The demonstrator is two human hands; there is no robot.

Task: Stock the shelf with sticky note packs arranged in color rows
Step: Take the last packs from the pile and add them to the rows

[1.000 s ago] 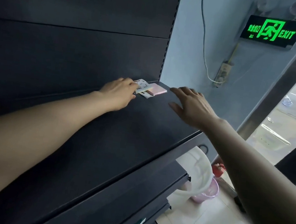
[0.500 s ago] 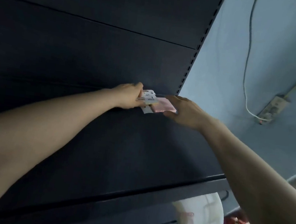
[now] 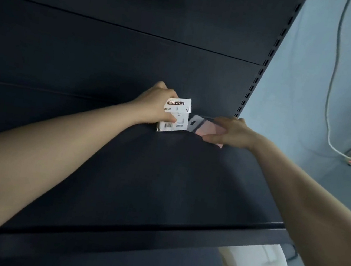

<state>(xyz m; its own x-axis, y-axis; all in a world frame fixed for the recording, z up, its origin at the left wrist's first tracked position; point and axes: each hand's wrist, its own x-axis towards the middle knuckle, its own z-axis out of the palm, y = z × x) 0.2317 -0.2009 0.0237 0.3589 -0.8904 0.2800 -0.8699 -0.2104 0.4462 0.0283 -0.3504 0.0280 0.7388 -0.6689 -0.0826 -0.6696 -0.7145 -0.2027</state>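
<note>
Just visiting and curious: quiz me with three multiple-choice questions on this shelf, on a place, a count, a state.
1. Where on the shelf is the pink sticky note pack?
A) front edge B) far left end C) back right corner
2. How many packs do the hands hold?
A) one B) two C) five
3. How is the white STICKY NOTE pack?
A) held upright by the left hand B) lying flat, untouched C) torn in two
Answers: 1 C, the right hand grips it beside the slotted upright; 2 B, one white, one pink; 3 A, thumb across its face.
</note>
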